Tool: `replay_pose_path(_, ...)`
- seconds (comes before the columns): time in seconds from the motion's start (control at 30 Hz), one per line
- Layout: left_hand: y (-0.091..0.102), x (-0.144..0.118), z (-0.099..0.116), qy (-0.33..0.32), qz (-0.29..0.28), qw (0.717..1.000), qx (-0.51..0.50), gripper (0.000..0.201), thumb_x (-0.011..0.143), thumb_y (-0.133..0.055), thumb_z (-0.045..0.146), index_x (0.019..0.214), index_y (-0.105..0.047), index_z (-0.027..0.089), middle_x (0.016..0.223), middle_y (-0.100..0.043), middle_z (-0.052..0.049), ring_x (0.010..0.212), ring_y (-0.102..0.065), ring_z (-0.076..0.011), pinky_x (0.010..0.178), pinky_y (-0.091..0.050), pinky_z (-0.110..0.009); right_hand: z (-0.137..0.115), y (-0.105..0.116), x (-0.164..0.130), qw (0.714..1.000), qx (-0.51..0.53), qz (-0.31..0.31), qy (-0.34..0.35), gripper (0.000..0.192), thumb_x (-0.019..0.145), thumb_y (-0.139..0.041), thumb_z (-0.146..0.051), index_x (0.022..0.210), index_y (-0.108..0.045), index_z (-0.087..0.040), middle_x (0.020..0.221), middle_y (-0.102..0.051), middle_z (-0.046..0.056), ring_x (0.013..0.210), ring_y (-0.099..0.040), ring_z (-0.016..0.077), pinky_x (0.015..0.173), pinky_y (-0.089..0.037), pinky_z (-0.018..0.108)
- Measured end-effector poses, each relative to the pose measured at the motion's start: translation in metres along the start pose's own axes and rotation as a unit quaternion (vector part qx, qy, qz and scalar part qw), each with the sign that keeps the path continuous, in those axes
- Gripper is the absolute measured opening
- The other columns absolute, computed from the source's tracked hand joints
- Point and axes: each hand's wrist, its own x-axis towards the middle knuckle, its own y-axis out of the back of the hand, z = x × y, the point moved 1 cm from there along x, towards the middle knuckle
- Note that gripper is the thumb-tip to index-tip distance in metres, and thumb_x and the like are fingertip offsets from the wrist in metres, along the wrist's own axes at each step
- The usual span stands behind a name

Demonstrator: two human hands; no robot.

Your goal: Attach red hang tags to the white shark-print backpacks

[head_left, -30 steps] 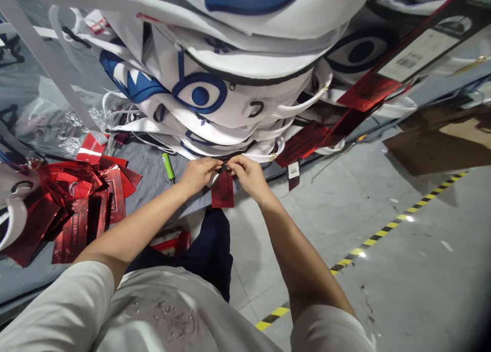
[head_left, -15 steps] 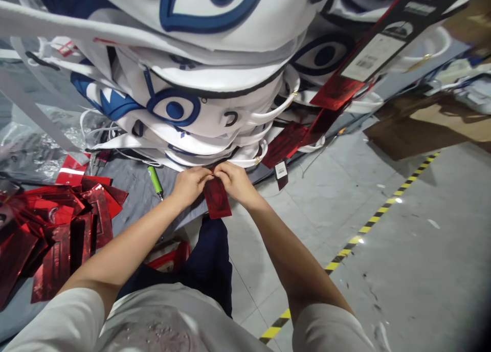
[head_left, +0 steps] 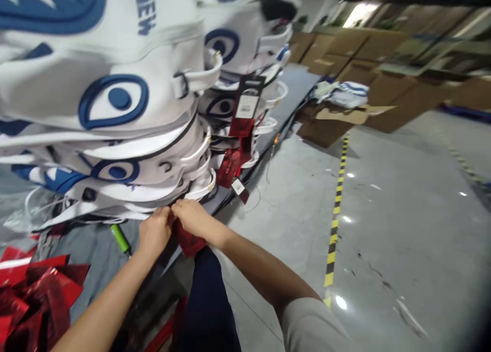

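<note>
Both hands pinch one red hang tag at the near foot of the bag stack.
Left hand (head_left: 154, 233) and right hand (head_left: 191, 218) press fingertips onto the red hang tag (head_left: 189, 243); risk: the tall stack of white bags (head_left: 115, 137) topples if tugged.

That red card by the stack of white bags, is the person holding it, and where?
Yes. Both the left hand and right hand pinch the red tag at its top end, against the bottom of the bag stack.
</note>
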Motion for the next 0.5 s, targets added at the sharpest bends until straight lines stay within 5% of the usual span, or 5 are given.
replay_pose_path(0.23, -0.011, -0.002, 0.003, -0.006, -0.011, 1.0, 0.023, 0.034, 0.1, -0.034, 0.029, 0.105, -0.067, 0.023, 0.107, -0.071, -0.008, 0.083, -0.072, -0.0277, 0.064, -0.048, -0.035, 0.004, 0.009, -0.003, 0.999, 0.001, -0.025, -0.02, 0.016, 0.09, -0.056, -0.011, 0.104, -0.063, -0.012, 0.102, -0.068, 0.011, 0.091, -0.065, 0.0234, 0.071, -0.044, 0.031)
replay_pose_path(0.5, -0.031, -0.003, 0.0, -0.024, 0.02, 0.991, -0.126, 0.036, 0.091, -0.028, 0.026, 0.088, -0.063, 0.029, 0.092, -0.07, -0.008, 0.088, -0.071, -0.0283, 0.074, -0.053, -0.039, 0.008, -0.003, -0.002, 0.999, 0.006, -0.009, -0.035, 0.014, 0.087, -0.059, -0.009, 0.098, -0.065, -0.014, 0.1, -0.069, 0.008, 0.091, -0.067, 0.0232, 0.068, -0.037, 0.031)
